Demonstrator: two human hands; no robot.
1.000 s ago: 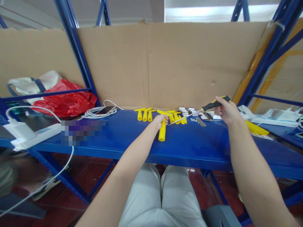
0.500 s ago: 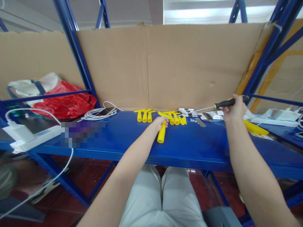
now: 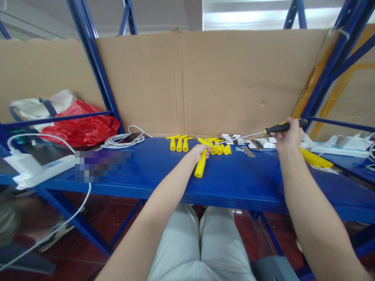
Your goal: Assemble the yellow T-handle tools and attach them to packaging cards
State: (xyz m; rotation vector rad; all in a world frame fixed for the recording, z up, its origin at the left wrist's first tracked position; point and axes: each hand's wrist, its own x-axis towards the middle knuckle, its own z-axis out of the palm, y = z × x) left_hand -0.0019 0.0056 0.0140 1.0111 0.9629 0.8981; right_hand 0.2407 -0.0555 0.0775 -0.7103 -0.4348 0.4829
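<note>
My left hand (image 3: 201, 151) is closed around a yellow T-shaped plastic scraper handle (image 3: 200, 168), its round hollow end pointing down toward me. In my right hand (image 3: 290, 134), a screwdriver (image 3: 283, 127) with a black and yellow grip is held nearly level. Its long metal shaft reaches left to the head of the held piece; my fingers partly hide where the tip meets it. Just behind lie more yellow scraper handles (image 3: 219, 150) and small yellow pieces (image 3: 227, 148). Three similar handles (image 3: 178, 145) stand in a row to the left.
Flat metal blades (image 3: 248, 152), small screws (image 3: 239, 148) and small boxes (image 3: 230, 137) lie at the back. A yellow part (image 3: 318, 159) is beyond my right forearm. On the left are a power strip (image 3: 49, 171), a coiled white cable (image 3: 121, 141) and a red bag (image 3: 83, 123).
The held scraper handle has turned slightly, its head lifting a little and its lower end swinging left. My right hand and the screwdriver have shifted barely to the left.
</note>
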